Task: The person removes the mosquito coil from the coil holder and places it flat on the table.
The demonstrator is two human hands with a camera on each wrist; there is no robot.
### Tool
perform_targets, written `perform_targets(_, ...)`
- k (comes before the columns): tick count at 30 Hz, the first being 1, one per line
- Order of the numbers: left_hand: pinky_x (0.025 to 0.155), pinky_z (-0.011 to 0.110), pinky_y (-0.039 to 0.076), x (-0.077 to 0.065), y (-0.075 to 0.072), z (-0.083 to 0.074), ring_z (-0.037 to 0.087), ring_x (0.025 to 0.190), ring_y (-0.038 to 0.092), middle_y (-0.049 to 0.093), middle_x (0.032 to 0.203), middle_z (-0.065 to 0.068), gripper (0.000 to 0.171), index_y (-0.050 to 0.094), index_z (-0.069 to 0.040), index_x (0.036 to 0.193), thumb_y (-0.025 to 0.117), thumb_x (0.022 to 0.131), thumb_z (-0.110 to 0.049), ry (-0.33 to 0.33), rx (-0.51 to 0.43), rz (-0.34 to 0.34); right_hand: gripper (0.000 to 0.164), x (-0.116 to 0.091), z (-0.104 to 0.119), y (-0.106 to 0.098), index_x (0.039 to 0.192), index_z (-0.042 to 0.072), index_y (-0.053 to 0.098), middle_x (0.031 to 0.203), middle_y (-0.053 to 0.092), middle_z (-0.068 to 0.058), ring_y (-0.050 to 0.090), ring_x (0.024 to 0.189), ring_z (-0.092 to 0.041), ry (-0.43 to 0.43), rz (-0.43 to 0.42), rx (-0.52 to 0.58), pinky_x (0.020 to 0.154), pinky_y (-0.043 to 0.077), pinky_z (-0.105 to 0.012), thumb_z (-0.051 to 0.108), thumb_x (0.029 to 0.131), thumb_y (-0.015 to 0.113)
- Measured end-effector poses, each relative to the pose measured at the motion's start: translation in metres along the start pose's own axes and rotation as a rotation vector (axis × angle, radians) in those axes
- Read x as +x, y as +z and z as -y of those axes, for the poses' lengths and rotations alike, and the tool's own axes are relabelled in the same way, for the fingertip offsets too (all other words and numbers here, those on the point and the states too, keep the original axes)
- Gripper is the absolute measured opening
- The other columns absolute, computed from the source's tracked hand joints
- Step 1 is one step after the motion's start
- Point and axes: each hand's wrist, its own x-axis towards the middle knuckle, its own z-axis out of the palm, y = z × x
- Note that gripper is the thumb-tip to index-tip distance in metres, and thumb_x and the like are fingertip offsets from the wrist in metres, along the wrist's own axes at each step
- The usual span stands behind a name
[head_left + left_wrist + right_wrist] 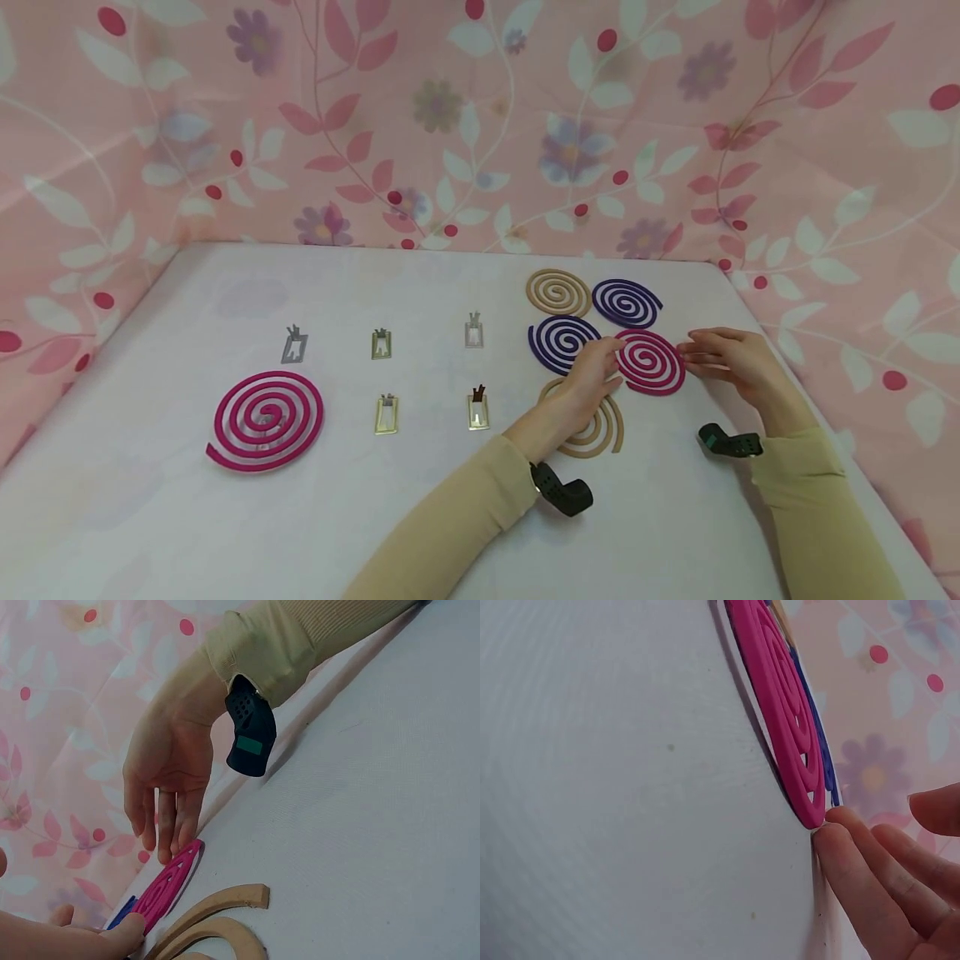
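A pink mosquito coil point(651, 360) lies at the right of the table between both hands. My left hand point(585, 383) is at its left edge, with thumb and fingertips apart along the rim and the wrist above a tan coil point(618, 421). My right hand point(738, 362) reaches the opposite edge with extended fingers; in the right wrist view its fingertips point(832, 836) meet the coil's rim. Beside them lie a dark blue coil point(543, 346), partly behind the left hand, another blue coil point(626, 302) and a second tan coil point(557, 292).
At the left, another pink coil point(270, 411) sits over a small metal piece that shows through its gaps. Several small metal coil stands, such as a silver one point(295, 346) and a gold one point(387, 415), lie mid-table. A floral curtain point(480, 125) borders the white table point(172, 333).
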Motion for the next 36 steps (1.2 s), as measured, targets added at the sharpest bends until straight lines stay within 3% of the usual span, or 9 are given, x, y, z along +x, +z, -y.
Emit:
perform_targets(14, 0.119, 0.048, 0.034, 0.005, -0.004, 0.004, 0.038, 0.147, 0.031, 0.033, 0.156, 0.027, 0.058, 0.040, 0.003, 0.146, 0.051, 0.096, -0.024, 0.004, -0.018, 0.009, 0.054, 0.001, 0.000, -0.001, 0.139, -0.007, 0.042, 0.090, 0.074, 0.012, 0.072, 0.085, -0.004, -0.012, -0.012, 0.062, 0.078, 0.060, -0.022, 0.032, 0.104, 0.054)
perform_targets(21, 0.119, 0.047, 0.033, 0.005, -0.006, 0.007, 0.036, 0.149, 0.029, 0.034, 0.158, 0.021, 0.052, 0.047, 0.002, 0.143, 0.048, 0.098, -0.025, 0.004, 0.014, 0.032, 0.059, 0.001, 0.000, 0.000, 0.141, -0.008, 0.040, 0.091, 0.074, 0.013, 0.071, 0.087, -0.004, -0.018, -0.002, 0.050, 0.079, 0.059, -0.022, 0.035, 0.103, 0.054)
perform_targets(25, 0.119, 0.047, 0.034, 0.004, -0.006, 0.004, 0.035, 0.148, 0.031, 0.036, 0.157, 0.021, 0.052, 0.049, 0.003, 0.141, 0.048, 0.097, -0.025, 0.007, 0.025, 0.045, 0.054, 0.001, 0.002, -0.002, 0.139, -0.007, 0.041, 0.092, 0.074, 0.012, 0.071, 0.087, -0.005, -0.026, 0.012, 0.073, 0.078, 0.059, -0.022, 0.031, 0.104, 0.053)
perform_targets(28, 0.117, 0.048, 0.036, -0.001, -0.008, -0.011, 0.036, 0.145, 0.036, 0.043, 0.153, 0.019, 0.049, 0.050, 0.002, 0.138, 0.049, 0.098, -0.025, 0.029, 0.083, 0.070, 0.036, -0.005, 0.008, -0.006, 0.128, 0.005, 0.056, 0.094, 0.075, 0.012, 0.072, 0.088, -0.006, -0.063, 0.013, 0.146, 0.077, 0.060, -0.021, 0.031, 0.103, 0.055)
perform_targets(31, 0.114, 0.048, 0.040, -0.014, -0.015, -0.039, 0.034, 0.139, 0.045, 0.050, 0.148, 0.015, 0.043, 0.053, -0.001, 0.135, 0.050, 0.099, -0.024, 0.080, 0.203, 0.078, 0.021, -0.019, 0.027, -0.006, 0.115, 0.013, 0.066, 0.098, 0.076, 0.008, 0.073, 0.089, -0.009, -0.149, -0.015, 0.294, 0.076, 0.060, -0.022, 0.027, 0.101, 0.059)
perform_targets(33, 0.111, 0.048, 0.043, -0.026, -0.023, -0.060, 0.032, 0.136, 0.048, 0.053, 0.145, 0.012, 0.041, 0.054, -0.003, 0.135, 0.051, 0.100, -0.024, 0.130, 0.289, 0.081, 0.017, -0.031, 0.042, -0.003, 0.111, 0.012, 0.071, 0.101, 0.076, 0.002, 0.074, 0.091, -0.013, -0.232, -0.035, 0.415, 0.077, 0.061, -0.025, 0.021, 0.098, 0.064)
perform_targets(36, 0.111, 0.046, 0.044, -0.042, -0.042, -0.084, 0.030, 0.135, 0.049, 0.052, 0.146, 0.011, 0.040, 0.053, -0.005, 0.137, 0.050, 0.102, -0.023, 0.175, 0.386, 0.065, 0.022, -0.044, 0.057, 0.008, 0.116, 0.007, 0.071, 0.105, 0.076, -0.002, 0.074, 0.095, -0.016, -0.320, -0.033, 0.469, 0.080, 0.060, -0.027, 0.015, 0.097, 0.065)
